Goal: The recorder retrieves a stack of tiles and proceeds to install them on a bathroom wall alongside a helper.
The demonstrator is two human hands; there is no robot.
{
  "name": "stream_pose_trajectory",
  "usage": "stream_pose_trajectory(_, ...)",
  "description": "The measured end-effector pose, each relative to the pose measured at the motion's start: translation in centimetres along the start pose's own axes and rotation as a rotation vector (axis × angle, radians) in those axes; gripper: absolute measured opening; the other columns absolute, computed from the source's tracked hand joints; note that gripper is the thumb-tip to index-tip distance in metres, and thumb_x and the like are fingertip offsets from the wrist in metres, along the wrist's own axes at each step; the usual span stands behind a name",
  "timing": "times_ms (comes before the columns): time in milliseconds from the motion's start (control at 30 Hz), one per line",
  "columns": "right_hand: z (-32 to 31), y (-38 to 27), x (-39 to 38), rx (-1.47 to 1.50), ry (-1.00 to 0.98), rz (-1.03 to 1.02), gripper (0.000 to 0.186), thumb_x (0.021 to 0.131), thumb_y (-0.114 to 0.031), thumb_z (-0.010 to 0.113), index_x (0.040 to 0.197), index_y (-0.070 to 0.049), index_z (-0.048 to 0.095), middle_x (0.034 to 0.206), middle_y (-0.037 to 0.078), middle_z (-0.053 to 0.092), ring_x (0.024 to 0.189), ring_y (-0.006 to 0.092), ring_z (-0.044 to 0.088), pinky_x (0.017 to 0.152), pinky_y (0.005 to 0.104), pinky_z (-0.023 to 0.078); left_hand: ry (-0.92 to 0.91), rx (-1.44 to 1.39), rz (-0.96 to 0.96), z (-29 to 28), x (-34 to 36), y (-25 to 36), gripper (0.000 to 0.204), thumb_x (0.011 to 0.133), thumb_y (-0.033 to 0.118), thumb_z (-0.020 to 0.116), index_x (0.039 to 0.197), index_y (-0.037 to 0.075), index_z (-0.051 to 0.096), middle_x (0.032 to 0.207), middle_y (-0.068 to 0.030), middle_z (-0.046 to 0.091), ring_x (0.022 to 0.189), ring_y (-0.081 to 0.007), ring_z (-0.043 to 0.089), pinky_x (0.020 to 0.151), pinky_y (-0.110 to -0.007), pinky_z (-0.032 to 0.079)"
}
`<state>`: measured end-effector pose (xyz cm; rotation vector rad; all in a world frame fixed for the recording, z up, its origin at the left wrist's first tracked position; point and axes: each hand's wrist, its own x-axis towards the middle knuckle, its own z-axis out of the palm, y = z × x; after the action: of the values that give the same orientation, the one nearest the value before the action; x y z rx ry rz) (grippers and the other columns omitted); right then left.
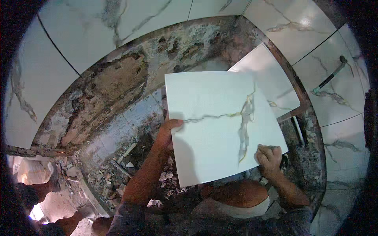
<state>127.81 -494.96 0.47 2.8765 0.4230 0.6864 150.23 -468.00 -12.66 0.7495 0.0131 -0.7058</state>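
A square white tile (208, 145) with grey and gold veining is held up in front of me by both hands. My left hand (171, 131) grips its left edge, thumb on the face and the other fingers mostly hidden behind. My right hand (269, 161) is closed on the lower right edge, fingers curled over onto the face. Behind the held tile, partly covered, a second white veined tile (271, 74) sits within the rough recess (98, 92), whose patchy mortar and bluish old surface are exposed.
Veined tiles (59, 27) surround the recess. A slim dark-handled tool (332, 74) is on the right-hand tiles. Broken rubble (114, 177) lies low in the recess. At the lower left are a pale translucent bag (33, 171) and another person's limbs (41, 190). A bent bare leg (236, 194) is below the tile.
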Motion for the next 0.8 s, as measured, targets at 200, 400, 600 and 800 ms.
stream_pose_trajectory(200,3.4,-0.2,-4.6,0.087,-0.235,0.149,0.073,0.07,-0.04,0.081,0.128,-0.011,0.049,0.142,0.02,0.036,0.133,0.0361,0.034,0.104,0.0529,0.029,-0.089,0.214,0.055,-3.6,-3.0,2.1,0.049,0.076,0.011,0.064,0.122,-0.001,0.053,0.104,-0.0116,0.064,0.093,-0.0224,0.063,0.079,-0.035,0.053)
stream_pose_trajectory(400,13.6,6.7,-0.2,1.519,0.199,1.231,0.082,0.092,-0.032,0.063,0.152,-0.01,0.011,0.136,0.02,0.03,0.108,0.0264,0.03,0.084,0.0377,0.037,0.007,0.234,0.042,-4.0,-7.5,4.2,0.085,0.069,0.006,0.074,0.144,0.002,0.033,0.126,-0.012,0.054,0.113,-0.0241,0.053,0.096,-0.038,0.044)
stream_pose_trajectory(600,18.9,2.3,6.3,1.559,0.134,1.163,0.075,0.088,-0.021,0.067,0.145,-0.003,0.021,0.104,0.011,0.058,0.06,0.013,0.051,0.048,0.0262,0.047,-0.051,0.648,0.11,-5.2,-11.6,11.2,0.077,0.082,0.038,0.072,0.142,0.003,0.039,0.128,-0.0161,0.056,0.119,-0.0256,0.052,0.1,-0.04,0.042)
stream_pose_trajectory(800,20.5,-4.7,14.6,1.405,-0.087,0.584,0.045,0.087,-0.015,0.065,0.125,0.003,0.049,0.112,0.014,0.06,0.098,0.0246,0.059,0.087,0.0358,0.048,0.491,1.227,0.016,-9.6,-20.3,21.1,0.051,0.09,0.031,0.066,0.13,0.003,0.053,0.12,-0.0114,0.063,0.108,-0.0207,0.059,0.097,-0.038,0.045)
